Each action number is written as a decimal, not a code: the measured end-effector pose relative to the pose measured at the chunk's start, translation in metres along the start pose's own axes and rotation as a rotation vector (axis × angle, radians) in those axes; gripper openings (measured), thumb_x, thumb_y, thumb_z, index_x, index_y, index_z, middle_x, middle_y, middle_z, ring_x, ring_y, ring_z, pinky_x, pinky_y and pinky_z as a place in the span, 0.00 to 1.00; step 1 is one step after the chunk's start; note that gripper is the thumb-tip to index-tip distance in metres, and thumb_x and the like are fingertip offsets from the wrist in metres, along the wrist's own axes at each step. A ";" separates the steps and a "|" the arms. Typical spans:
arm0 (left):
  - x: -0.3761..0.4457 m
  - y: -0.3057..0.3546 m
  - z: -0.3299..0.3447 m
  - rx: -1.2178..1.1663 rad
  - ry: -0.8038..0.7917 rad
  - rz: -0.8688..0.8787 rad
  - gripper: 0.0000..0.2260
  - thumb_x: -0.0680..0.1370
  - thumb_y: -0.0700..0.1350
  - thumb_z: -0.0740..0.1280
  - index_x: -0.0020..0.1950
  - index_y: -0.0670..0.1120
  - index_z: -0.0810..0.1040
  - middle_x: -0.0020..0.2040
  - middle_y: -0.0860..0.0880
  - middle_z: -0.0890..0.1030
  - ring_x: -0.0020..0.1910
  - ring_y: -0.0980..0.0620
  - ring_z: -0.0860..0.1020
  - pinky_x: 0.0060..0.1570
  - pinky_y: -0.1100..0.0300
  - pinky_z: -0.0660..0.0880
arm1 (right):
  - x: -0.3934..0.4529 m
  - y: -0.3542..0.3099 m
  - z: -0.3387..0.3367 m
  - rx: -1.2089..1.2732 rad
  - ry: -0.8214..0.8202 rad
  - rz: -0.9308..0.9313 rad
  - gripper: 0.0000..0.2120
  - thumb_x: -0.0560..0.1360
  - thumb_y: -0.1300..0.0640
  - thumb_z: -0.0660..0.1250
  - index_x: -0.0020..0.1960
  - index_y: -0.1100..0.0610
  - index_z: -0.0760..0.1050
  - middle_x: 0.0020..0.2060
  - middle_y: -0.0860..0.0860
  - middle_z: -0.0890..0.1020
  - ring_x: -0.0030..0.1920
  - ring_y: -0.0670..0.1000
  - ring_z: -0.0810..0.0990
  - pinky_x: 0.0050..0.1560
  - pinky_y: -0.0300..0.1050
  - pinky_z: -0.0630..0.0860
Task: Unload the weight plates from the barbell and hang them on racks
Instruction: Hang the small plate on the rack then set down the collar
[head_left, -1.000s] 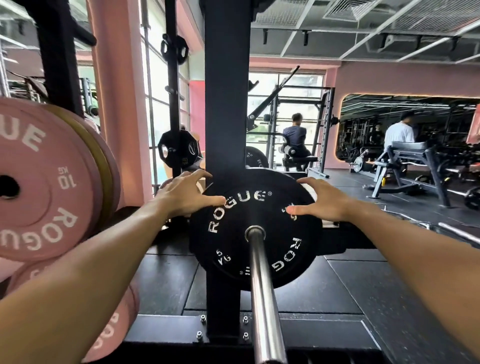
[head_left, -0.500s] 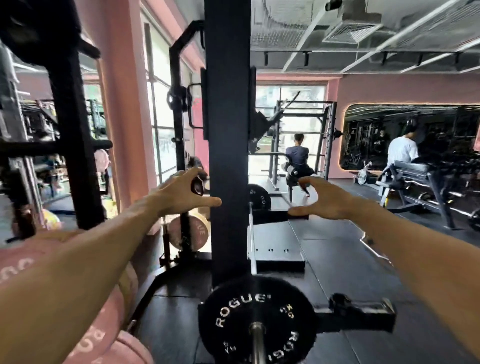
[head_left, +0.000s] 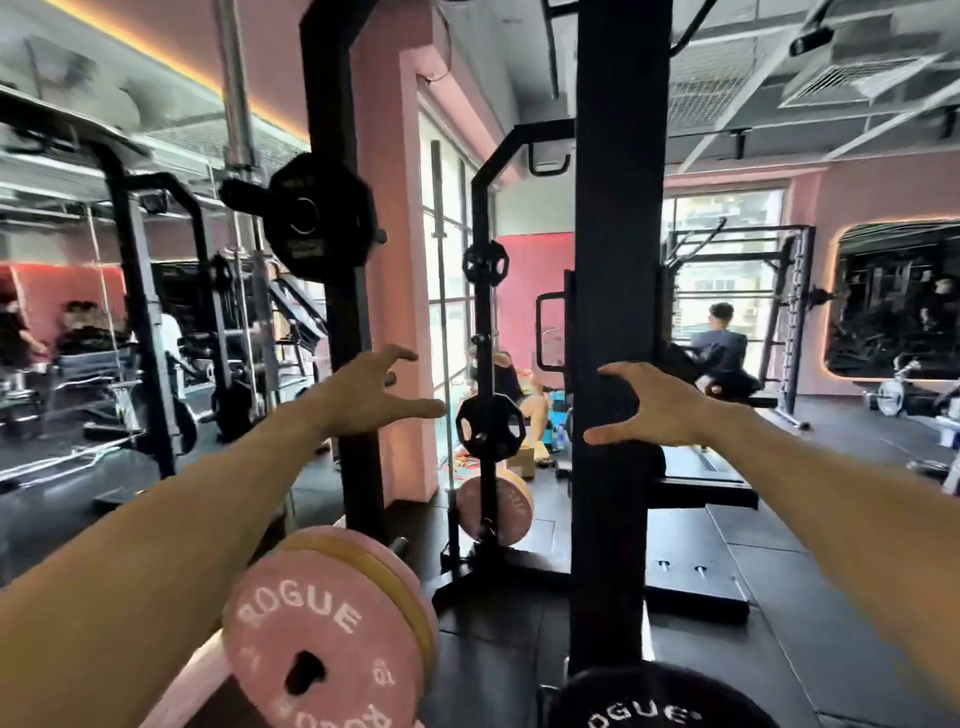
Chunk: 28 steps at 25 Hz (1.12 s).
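Both arms reach forward at chest height, and neither grip holds anything. The left hand (head_left: 366, 392) is spread wide, fingers splayed in the air in front of a black steel rack upright (head_left: 340, 291). The right hand (head_left: 652, 408) is likewise spread with its fingers curled, thumb tip in front of the thick black steel rack post (head_left: 618, 312), though whether it touches cannot be told.

The round black rubber weight plate with white ROGUE lettering (head_left: 660, 701) sits at the bottom edge of the view, below the right hand and well apart from both hands. To the lower left, a pink rubber ROGUE plate marked 10 (head_left: 322, 639) hangs beside a yellow plate (head_left: 387, 577).
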<state>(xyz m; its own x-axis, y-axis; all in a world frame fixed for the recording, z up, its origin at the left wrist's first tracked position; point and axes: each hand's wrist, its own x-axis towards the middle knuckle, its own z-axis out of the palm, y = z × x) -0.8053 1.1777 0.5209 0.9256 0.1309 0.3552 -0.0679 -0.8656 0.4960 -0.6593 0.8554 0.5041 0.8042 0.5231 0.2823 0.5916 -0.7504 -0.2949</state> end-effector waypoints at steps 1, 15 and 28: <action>-0.009 -0.012 -0.019 0.036 0.016 -0.007 0.41 0.67 0.64 0.75 0.75 0.54 0.63 0.69 0.52 0.68 0.65 0.55 0.69 0.61 0.59 0.65 | 0.008 -0.023 0.005 -0.012 -0.005 -0.015 0.55 0.57 0.27 0.73 0.77 0.44 0.55 0.76 0.48 0.59 0.73 0.54 0.64 0.71 0.59 0.64; -0.169 -0.256 -0.294 0.324 0.107 -0.274 0.59 0.52 0.82 0.64 0.77 0.54 0.59 0.77 0.45 0.63 0.72 0.43 0.68 0.70 0.47 0.66 | 0.080 -0.393 0.106 0.052 -0.016 -0.275 0.58 0.53 0.23 0.69 0.77 0.44 0.55 0.76 0.49 0.62 0.73 0.53 0.65 0.71 0.53 0.64; -0.020 -0.336 -0.305 0.139 0.144 -0.050 0.43 0.67 0.66 0.72 0.77 0.52 0.61 0.77 0.47 0.65 0.72 0.46 0.67 0.67 0.54 0.64 | 0.186 -0.407 0.121 0.058 0.081 -0.115 0.56 0.57 0.26 0.71 0.77 0.46 0.54 0.75 0.52 0.62 0.72 0.57 0.66 0.70 0.56 0.64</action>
<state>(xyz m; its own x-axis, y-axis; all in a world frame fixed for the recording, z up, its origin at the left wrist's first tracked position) -0.9145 1.6131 0.5886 0.8630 0.2346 0.4475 0.0381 -0.9134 0.4053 -0.7436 1.3067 0.5655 0.7250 0.5683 0.3891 0.6838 -0.6615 -0.3081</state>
